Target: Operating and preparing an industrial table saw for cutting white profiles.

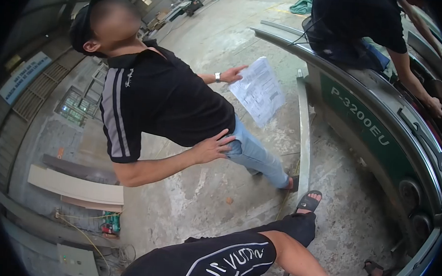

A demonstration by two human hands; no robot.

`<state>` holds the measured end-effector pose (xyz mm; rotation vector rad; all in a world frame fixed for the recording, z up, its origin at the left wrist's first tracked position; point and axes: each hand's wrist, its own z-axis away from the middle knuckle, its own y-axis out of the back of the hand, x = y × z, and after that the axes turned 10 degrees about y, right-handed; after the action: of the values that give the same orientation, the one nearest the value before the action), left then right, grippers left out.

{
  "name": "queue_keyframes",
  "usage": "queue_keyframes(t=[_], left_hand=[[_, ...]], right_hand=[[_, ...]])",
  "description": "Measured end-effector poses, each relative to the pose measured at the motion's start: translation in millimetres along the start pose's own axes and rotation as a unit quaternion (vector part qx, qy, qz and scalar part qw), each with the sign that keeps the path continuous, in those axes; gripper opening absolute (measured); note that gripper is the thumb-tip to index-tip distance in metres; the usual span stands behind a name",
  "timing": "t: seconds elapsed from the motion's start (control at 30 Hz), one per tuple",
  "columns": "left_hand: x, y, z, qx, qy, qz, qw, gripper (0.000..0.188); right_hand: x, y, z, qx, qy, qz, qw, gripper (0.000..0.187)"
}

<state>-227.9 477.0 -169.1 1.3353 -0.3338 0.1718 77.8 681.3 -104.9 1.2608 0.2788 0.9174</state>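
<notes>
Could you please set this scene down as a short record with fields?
Setting: workshop with concrete floor
Wearer's hands: neither identifiable in view
Standing person: one hand holds a printed sheet; the other hand is at the hip
Right: green-and-grey machine, another person's hand over it
Lower edge: black printed shirt, bare arm
Left: flat boards

Floor (247,205) looks like rough, blotchy matt concrete. The machine rail (280,39) is smooth, kinda glossy metal, and that green panel (361,116) seems flat and smooth. Sheet (258,92) is thin paper, jeans (258,149) faded denim, polo shirt (177,107) matt cloth.
</notes>
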Motion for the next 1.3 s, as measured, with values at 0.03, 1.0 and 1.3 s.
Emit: queue_keyframes(t=[0.03,1.0,1.3], left_hand=[[7,-14,-15,0.018,-0.017,0.031,0.999,0.014],[-5,-24,-7,0.055,0.0,0.008,0.998,0.021],[-42,18,-27,-0.452,-0.175,0.265,0.834,0.026]], right_hand=[[6,4,9,0.001,-0.01,-0.009,1.0,0.05],[-85,4,-44,0.06,0.082,-0.458,0.883,0.054],[-132,15,-65,0.071,0.109,-0.583,0.802,0.055]])
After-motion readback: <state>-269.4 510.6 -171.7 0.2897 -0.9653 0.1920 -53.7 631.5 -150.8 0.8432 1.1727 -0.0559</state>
